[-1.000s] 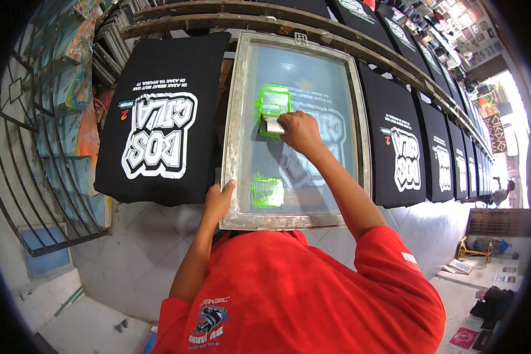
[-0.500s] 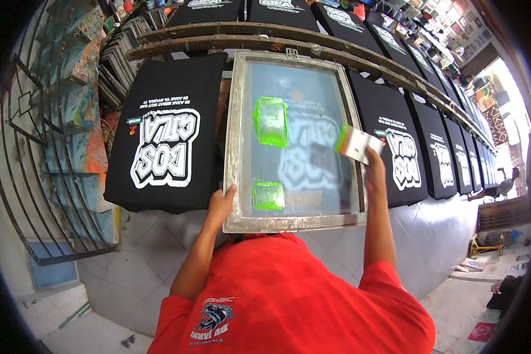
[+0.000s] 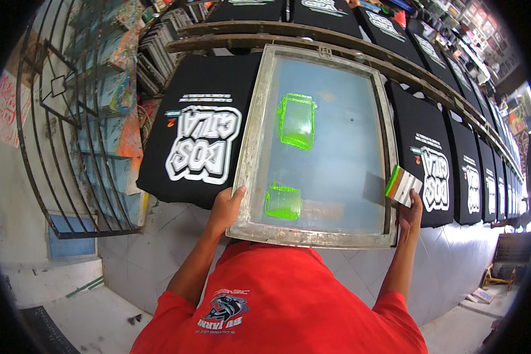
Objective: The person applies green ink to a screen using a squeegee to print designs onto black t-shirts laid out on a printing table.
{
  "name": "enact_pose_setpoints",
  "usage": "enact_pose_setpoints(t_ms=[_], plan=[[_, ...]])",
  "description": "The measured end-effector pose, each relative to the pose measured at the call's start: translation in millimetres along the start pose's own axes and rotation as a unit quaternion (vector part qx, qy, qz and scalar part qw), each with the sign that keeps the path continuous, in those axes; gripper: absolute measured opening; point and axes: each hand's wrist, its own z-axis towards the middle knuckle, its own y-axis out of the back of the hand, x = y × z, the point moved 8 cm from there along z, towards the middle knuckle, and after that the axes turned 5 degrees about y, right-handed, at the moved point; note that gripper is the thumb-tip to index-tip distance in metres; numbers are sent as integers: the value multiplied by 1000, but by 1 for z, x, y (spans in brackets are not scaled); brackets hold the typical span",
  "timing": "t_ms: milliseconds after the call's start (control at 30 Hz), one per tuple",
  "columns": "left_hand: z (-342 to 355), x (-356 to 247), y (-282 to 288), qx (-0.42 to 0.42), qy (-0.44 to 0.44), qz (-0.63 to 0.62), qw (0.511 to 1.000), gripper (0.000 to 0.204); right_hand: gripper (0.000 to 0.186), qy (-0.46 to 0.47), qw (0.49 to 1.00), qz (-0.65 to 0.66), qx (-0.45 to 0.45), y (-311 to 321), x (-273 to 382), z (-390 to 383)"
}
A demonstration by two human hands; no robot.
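A screen printing frame [image 3: 246, 144] with pale blue mesh is in front of me, with two patches of bright green ink [image 3: 297, 124] on its left half. My left hand [image 3: 227, 207] is closed on its left rail near the lower corner. In my right hand [image 3: 408, 213] is a small whitish squeegee [image 3: 406, 187], its edge coated in green ink. That hand is beside the frame's lower right rail; whether it also grips the rail I cannot tell. What lies under the mesh does not show through it.
A black T-shirt [image 3: 189, 76] with a white print lies on a board to the left. Several more printed black shirts [image 3: 428, 127] run in a row to the right. Rails [image 3: 265, 29] cross behind the frame. At far left stand a dark metal grille [image 3: 59, 200] and stacked frames [image 3: 159, 50].
My right hand has lowered the squeegee beside the frame's lower right rail. The print that showed through the mesh no longer shows. My view has shifted, moving the scene rightward.
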Motion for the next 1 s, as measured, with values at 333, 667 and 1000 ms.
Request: enact_pose_setpoints(t_ms=[333, 667, 1000], plan=[[35, 88, 246, -51, -39, -12, 998, 38, 48, -1, 998, 48, 33, -217, -146, -85], [57, 170, 371, -58, 12, 30, 998, 45, 44, -54, 995, 29, 80, -331, -239, -136], [94, 180, 380, -8, 34, 54, 998, 50, 45, -60, 997, 12, 54, -350, -246, -127]])
